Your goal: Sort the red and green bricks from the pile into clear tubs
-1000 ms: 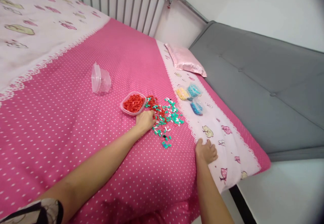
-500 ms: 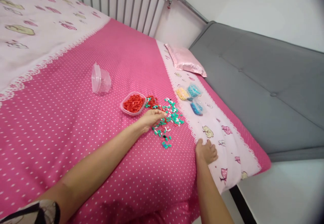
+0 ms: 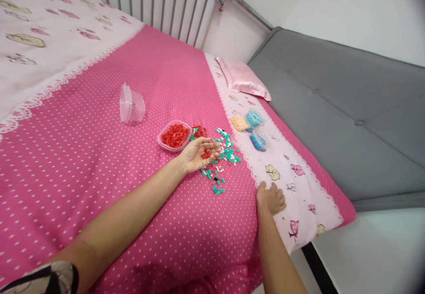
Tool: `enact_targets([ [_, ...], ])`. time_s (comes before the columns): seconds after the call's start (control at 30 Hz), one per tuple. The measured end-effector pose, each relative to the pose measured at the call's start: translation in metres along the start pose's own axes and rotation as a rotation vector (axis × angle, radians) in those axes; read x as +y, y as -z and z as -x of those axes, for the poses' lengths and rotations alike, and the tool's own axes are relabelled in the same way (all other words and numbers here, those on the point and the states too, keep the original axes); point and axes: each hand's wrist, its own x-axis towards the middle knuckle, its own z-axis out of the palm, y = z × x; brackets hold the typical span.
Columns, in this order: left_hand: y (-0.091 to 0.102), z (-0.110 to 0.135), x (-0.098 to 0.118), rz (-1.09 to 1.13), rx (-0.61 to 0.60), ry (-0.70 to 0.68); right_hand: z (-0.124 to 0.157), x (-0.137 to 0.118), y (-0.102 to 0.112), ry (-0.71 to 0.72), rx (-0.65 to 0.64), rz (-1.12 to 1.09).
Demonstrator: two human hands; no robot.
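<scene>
My left hand (image 3: 195, 156) is turned palm up over a loose pile of small plastic bricks (image 3: 227, 154), mostly green and white. A few small red bricks (image 3: 206, 154) lie in its palm, under slightly bent fingers. Beside it on the left, a clear tub (image 3: 160, 142) is filled with red bricks (image 3: 175, 135). More red bricks (image 3: 199, 132) lie loose past my fingers, at the pile's far edge. My right hand (image 3: 271, 199) rests on the pale band of the bedspread with its fingers apart, holding nothing.
Farther left, a clear empty-looking tub (image 3: 133, 106) lies on its side on the pink bedspread (image 3: 159, 77). Several small tubs stand right of the pile: yellow (image 3: 239, 122), turquoise (image 3: 254, 119) and blue (image 3: 258, 140). A pink pillow (image 3: 244, 79) lies near the grey headboard (image 3: 318, 108).
My left hand has rolled from fingers down at the pile to palm up, showing red bricks in the palm. My right hand stays where it was.
</scene>
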Motion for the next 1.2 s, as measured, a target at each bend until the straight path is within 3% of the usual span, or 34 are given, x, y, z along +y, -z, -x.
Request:
enact_targets([
  [0.23, 0.006, -0.008, -0.011, -0.259, 0.181, -0.175, 0.000, 0.000, 0.000, 0.002, -0.013, 0.006],
  [0.47, 0.011, -0.014, -0.023, -0.777, 0.410, -0.313, -0.001, 0.001, 0.000, 0.004, -0.018, 0.004],
  [0.77, 0.022, -0.018, -0.032, -1.453, 0.586, -0.306, -0.001, 0.002, -0.002, 0.014, 0.013, -0.009],
  [0.97, 0.022, -0.021, -0.035, -1.614, 0.600, -0.269, 0.000, 0.001, -0.001, 0.015, 0.018, -0.005],
  [1.2, 0.022, -0.021, -0.035, -1.621, 0.593, -0.277, 0.000, 0.000, 0.001, 0.008, 0.004, -0.007],
])
